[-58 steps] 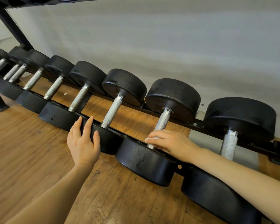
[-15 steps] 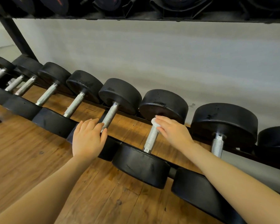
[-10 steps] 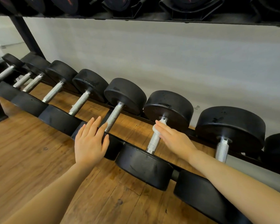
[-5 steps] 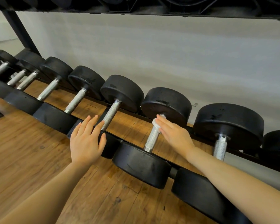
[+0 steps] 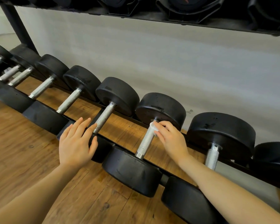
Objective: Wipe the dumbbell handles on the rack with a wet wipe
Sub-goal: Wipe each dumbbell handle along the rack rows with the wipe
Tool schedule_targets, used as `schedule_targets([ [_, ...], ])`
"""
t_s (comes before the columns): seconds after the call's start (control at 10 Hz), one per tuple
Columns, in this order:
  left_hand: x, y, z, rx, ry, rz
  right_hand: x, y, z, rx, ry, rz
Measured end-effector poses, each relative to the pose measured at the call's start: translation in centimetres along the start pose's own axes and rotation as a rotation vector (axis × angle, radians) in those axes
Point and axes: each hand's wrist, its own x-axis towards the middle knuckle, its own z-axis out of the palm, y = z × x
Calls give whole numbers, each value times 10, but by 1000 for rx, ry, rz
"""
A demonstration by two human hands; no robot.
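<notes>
A row of black dumbbells with knurled silver handles lies across the low rack (image 5: 192, 147). My right hand (image 5: 170, 139) pinches a small white wet wipe (image 5: 152, 126) against the far end of one silver handle (image 5: 145, 142), close to that dumbbell's far black head (image 5: 162, 109). My left hand (image 5: 75, 143) lies flat with straight fingers on the near head of the neighbouring dumbbell to the left, and its fingertips reach the near end of that dumbbell's handle (image 5: 103, 118).
More dumbbells run off to the left (image 5: 42, 87) and right (image 5: 212, 156). An upper shelf (image 5: 168, 15) holding more dumbbells overhangs the top of the view. A grey wall stands behind the rack and a wooden floor (image 5: 23, 151) lies below it.
My right hand with the wipe has slid from the near end of the handle up to its far end and stays there. My left hand remains on the neighbouring dumbbell's head.
</notes>
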Motion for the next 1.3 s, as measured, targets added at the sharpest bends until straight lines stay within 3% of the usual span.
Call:
schedule_targets([
  [0.2, 1, 1, 1, -3, 9, 0, 3, 1, -4, -85, 80, -95],
  [0.6, 1, 3, -1, 3, 10, -7, 5, 3, 0, -71, -55, -80],
  [0.7, 1, 3, -1, 6, 12, -7, 6, -3, -2, 103, -141, 131],
  [0.8, 1, 4, -1, 8, 15, -11, 4, -4, 5, 194, -137, 216],
  [1.3, 1, 3, 0, 16, 8, -19, -6, -13, 3, 407, -82, 383],
])
